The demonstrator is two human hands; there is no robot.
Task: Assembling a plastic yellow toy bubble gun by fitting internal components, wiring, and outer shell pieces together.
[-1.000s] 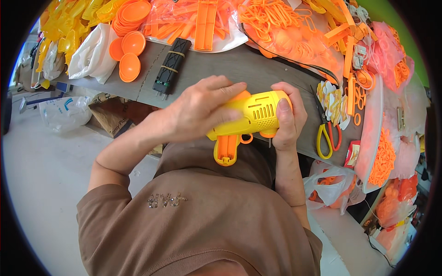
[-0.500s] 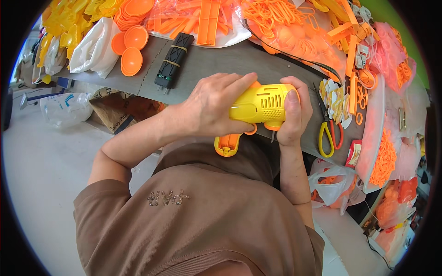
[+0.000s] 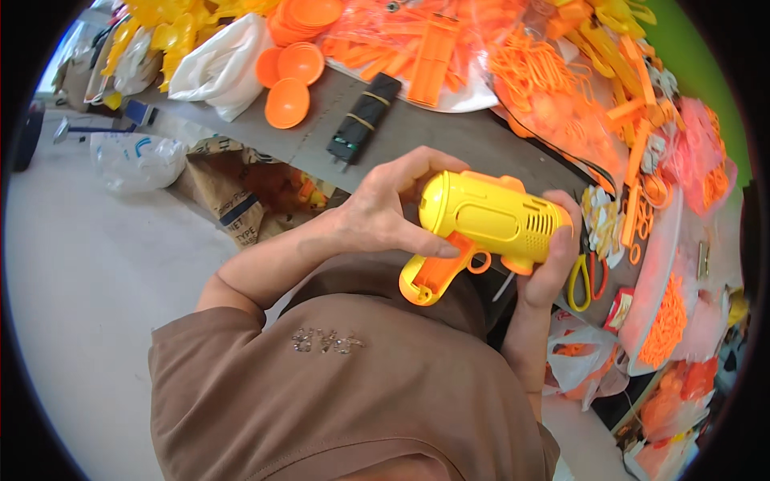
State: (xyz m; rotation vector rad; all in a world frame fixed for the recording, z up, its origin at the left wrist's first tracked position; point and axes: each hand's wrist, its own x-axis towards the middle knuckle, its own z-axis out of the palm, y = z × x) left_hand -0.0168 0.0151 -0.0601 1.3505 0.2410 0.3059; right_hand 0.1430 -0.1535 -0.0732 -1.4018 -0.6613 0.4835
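Toy gun (image 3: 489,220) between both hands, before the table (image 3: 449,132)
Left hand (image 3: 385,212) left of it, right hand (image 3: 553,264) right; discs (image 3: 289,80) behind

I worked in a small toy-assembly workshop: my grey workbench (image 3: 417,132) was heaped with loose orange plastic parts (image 3: 561,88), orange discs (image 3: 293,76) and yellow mouldings (image 3: 160,16), with plastic bags (image 3: 136,160) and a cardboard box (image 3: 233,192) on the bare floor.

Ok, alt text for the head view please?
Both hands hold a yellow toy gun with an orange grip: left hand at its rear, right hand at its vented end. Behind, a grey table carries orange plastic parts.
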